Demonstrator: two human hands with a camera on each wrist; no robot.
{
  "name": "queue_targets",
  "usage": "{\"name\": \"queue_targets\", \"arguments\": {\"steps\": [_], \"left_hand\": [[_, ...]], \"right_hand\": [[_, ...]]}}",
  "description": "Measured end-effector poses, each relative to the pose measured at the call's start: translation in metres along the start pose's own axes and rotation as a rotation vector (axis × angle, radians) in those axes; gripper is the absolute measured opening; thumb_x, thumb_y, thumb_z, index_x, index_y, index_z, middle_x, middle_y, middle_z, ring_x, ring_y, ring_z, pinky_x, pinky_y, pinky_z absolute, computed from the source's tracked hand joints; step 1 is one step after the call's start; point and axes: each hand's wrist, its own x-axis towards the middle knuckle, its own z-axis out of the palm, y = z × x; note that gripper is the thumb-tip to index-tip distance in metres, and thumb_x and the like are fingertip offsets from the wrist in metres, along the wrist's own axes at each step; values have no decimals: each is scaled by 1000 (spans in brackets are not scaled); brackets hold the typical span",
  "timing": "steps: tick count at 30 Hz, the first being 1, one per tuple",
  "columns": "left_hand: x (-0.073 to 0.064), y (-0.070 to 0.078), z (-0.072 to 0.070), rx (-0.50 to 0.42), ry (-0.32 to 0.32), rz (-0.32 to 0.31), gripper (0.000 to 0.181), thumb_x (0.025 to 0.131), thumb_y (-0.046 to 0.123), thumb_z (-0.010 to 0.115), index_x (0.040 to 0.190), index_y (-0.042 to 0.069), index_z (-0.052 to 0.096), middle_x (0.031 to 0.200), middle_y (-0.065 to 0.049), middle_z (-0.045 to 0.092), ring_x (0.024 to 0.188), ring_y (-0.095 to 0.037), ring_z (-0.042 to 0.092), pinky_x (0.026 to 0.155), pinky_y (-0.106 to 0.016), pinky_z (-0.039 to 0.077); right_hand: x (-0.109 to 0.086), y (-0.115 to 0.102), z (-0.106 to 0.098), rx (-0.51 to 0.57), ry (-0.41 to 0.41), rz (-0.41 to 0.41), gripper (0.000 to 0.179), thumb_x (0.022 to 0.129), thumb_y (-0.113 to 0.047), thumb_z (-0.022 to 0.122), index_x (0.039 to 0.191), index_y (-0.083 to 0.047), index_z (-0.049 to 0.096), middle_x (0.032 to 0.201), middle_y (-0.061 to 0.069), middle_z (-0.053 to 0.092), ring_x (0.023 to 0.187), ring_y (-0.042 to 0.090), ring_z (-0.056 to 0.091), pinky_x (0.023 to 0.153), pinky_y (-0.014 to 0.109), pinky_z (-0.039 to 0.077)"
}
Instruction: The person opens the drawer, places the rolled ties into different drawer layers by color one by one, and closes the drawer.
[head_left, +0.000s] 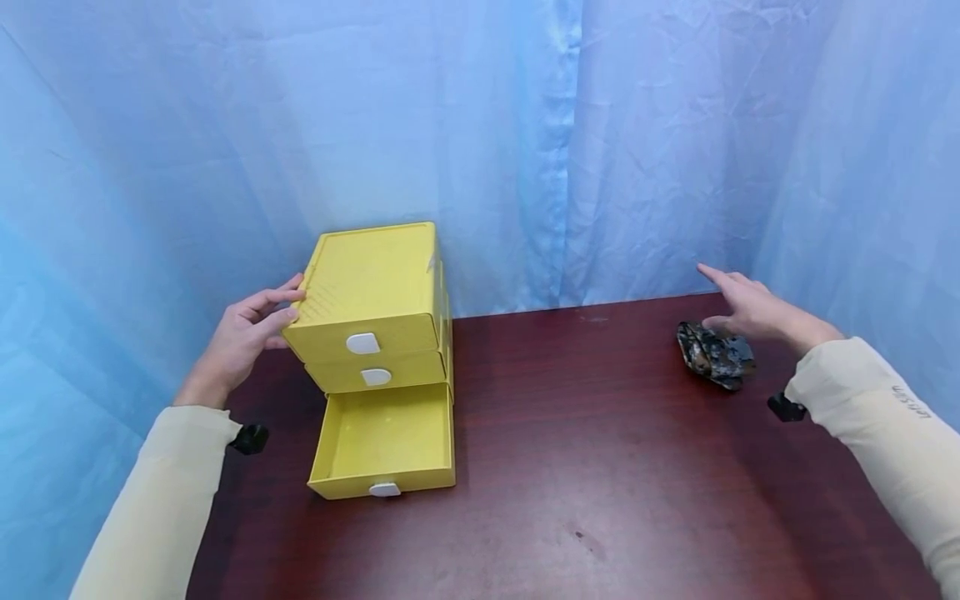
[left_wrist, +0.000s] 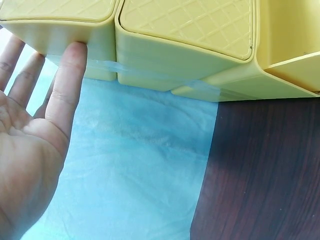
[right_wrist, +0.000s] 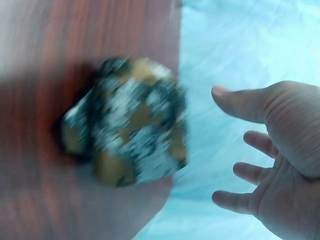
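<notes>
A yellow drawer unit (head_left: 375,275) stands at the left of the table, its bottom drawer (head_left: 390,433) pulled out and bare inside. My left hand (head_left: 251,329) rests its fingers against the upper left side of the unit; in the left wrist view the straight fingertips touch the yellow wall. Over at the far right, a folded camouflage-patterned cloth item (right_wrist: 140,125) lies on the table. Close above it hovers my right hand (head_left: 757,308), with fingers extended and nothing held. The right wrist view shows thumb and fingers spread apart beside the cloth.
The dark red wooden table (head_left: 570,467) runs between the drawer unit and the cloth. Light blue curtains (head_left: 510,150) hang along the back and both sides. White pull tabs (head_left: 363,342) mark the drawer fronts. Black wrist cameras (head_left: 250,438) sit at both cuffs.
</notes>
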Motion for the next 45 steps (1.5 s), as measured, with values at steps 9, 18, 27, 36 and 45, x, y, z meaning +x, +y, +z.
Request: {"name": "queue_targets", "arguments": {"steps": [9,18,27,36,45], "left_hand": [[1,-3,1,-19,11,0,35,102,9,62,136,1,63,163,-4,35,129,-3,53,70,-27,60],[1,-2,1,-14,22,6,34,102,10,63,135,1,63,163,-5,35,136,-7,48,69,-26,60],[2,-2,1,27,36,-14,36,103,13,63,137,2,63,162,-2,36,138,-10,47,71,-27,60],[2,-4,1,2,39,-17,36,102,13,63,137,2,63,162,-2,36,133,-4,51,71,-27,60],[2,-4,1,-16,37,-9,36,102,11,62,137,1,62,162,-2,36,131,-3,52,71,-27,60]], "right_hand": [[-10,46,24,195,-53,101,93,103,-29,62,154,16,-1,147,52,13,133,68,19,102,76,28],[-9,53,34,288,-77,181,97,103,-36,62,154,17,-1,144,53,19,133,66,22,101,72,35],[-7,52,39,337,-100,225,98,100,-37,65,153,18,4,141,52,27,131,64,29,102,70,36],[-2,49,38,412,-213,329,103,100,-44,64,153,18,1,146,46,24,135,60,29,100,70,40],[1,48,40,436,-210,364,89,99,-43,65,150,16,23,136,39,39,116,44,51,82,47,55]]}}
